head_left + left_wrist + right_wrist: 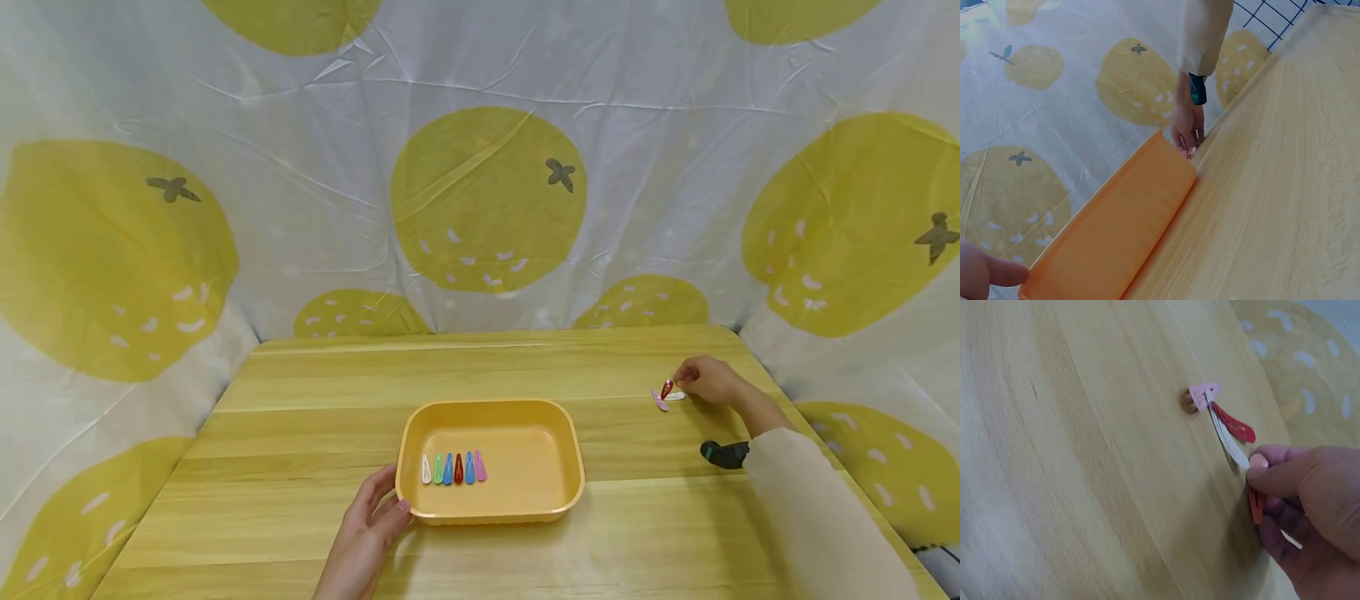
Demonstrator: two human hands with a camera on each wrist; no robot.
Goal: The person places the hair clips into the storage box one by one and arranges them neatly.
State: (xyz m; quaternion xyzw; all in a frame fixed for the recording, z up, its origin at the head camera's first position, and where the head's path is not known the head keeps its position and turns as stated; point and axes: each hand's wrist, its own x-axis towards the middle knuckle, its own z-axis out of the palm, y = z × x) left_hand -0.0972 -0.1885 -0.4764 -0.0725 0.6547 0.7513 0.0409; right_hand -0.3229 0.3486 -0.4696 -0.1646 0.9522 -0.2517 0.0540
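My left hand point(369, 523) grips the near left corner of a yellow plastic tray point(525, 504), thumb on the rim. Inside the tray, several snap hair clips stand in a row on the left: white point(426, 469), green, blue, red point(458, 469), blue and pink point(480, 466). Over at the table's right side, my right hand point(705, 381) pinches an orange-red hair clip point(1257, 506) between thumb and fingertips. Just beyond those fingertips lie a white clip point(1230, 445), a red clip point(1235, 425) and a pink clip point(1204, 395), bunched together on the wood.
The wooden table point(300, 433) carries the tray near its front middle. Behind and at both sides hangs a white curtain point(315, 183) with yellow fruit prints. A dark wrist camera point(724, 454) sits at the right sleeve's cuff.
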